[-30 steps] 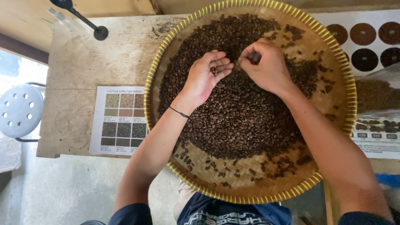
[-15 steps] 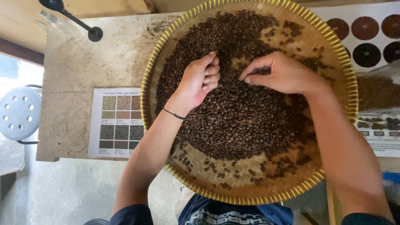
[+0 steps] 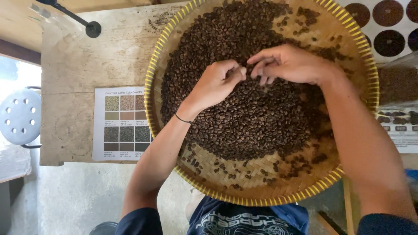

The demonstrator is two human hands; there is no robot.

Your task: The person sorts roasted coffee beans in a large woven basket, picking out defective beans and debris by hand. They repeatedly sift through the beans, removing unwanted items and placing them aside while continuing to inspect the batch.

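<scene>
One woven tray is counted beneath the grips, filled with roasted coffee beans too many to be numbered. Two hands are seen over it: one left grip and one right grip. One colour chart sheet is found to the left of the left grip, bearing twelve swatches. One grey perforated stool is seen further left.

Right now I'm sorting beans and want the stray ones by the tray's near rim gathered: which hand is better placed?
Probably the left hand: its forearm crosses the near-left rim of the woven tray, beside the scattered coffee beans. The right hand reaches farther across the pile.
</scene>
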